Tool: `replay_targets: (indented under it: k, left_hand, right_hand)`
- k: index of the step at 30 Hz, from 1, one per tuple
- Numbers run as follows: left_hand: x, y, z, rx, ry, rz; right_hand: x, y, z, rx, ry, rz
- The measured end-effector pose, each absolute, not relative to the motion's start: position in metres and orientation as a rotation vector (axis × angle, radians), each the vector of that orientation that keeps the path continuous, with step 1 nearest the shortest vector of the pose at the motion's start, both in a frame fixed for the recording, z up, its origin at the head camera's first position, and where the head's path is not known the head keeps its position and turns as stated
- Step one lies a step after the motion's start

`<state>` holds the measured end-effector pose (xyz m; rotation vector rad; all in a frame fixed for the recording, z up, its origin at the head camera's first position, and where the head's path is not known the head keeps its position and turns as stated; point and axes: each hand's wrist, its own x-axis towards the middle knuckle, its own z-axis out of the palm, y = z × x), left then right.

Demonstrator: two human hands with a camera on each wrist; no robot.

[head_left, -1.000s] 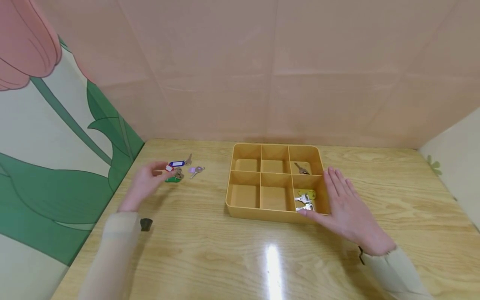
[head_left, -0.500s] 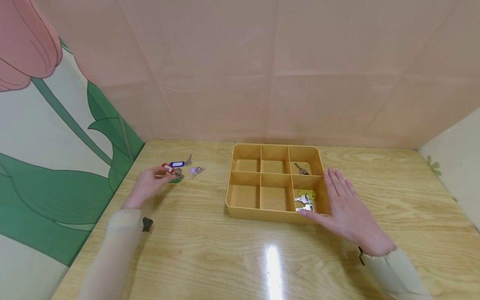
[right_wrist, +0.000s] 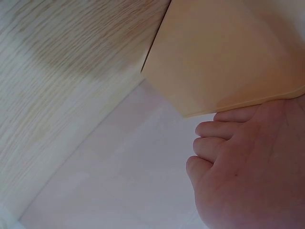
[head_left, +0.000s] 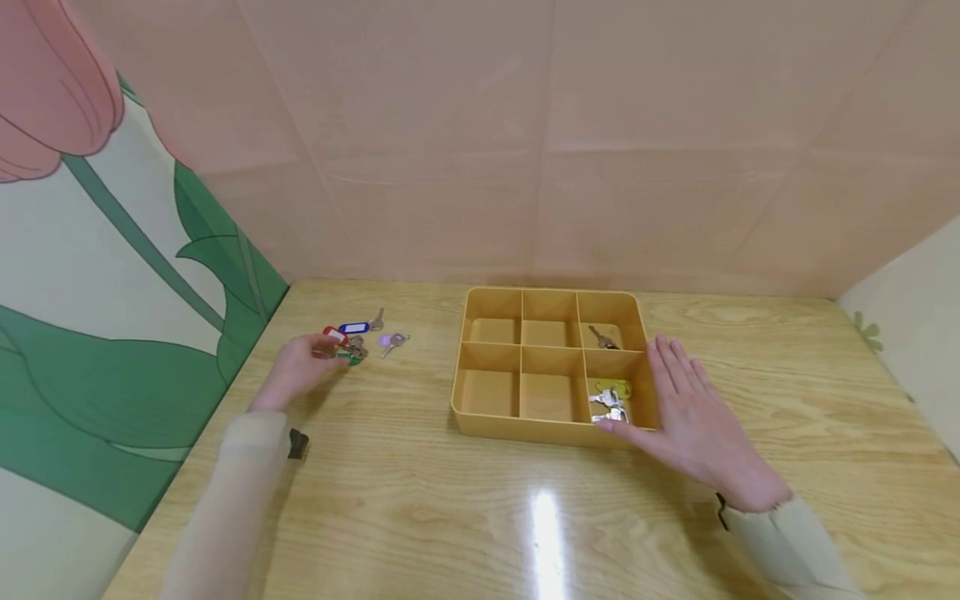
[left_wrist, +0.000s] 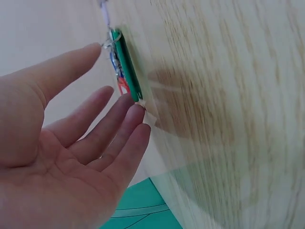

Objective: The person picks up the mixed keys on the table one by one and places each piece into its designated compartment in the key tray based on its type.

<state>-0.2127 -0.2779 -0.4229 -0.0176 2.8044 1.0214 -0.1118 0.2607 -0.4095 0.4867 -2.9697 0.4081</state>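
At the left of the table, my left hand (head_left: 298, 367) is beside a small pile of tagged keys. In the left wrist view its fingers are loosely bent, with fingertips at the lower end of a green key tag (left_wrist: 126, 64); the thumb stands apart from it. Whether they touch the tag, I cannot tell. A red key tag (head_left: 335, 335) and metal keys (head_left: 357, 347) lie close by. My right hand (head_left: 693, 421) rests with straight fingers along the right side of a yellow six-compartment tray (head_left: 495, 425), its thumb at the front rim.
A blue key tag (head_left: 354, 328) with its key and a purple-tagged key (head_left: 395, 341) lie behind and right of the pile. The tray's front right compartment holds silver keys (head_left: 609, 402) with a yellow tag; the back right holds a darker key (head_left: 602, 337).
The red tag has left my left fingers and lies on the pile. My left hand has shifted slightly toward the green tag, which now looks tilted. My right hand and the tray stay put.
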Motion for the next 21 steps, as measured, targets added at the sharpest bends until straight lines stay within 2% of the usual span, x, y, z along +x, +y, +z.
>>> replay_targets:
  k: [21]
  left_hand:
    - [-0.2148,-0.2768,-0.4333,-0.044,2.802,0.937]
  right_hand:
    - [-0.112,0.2609,-0.4108,0.496,-2.962,0.427]
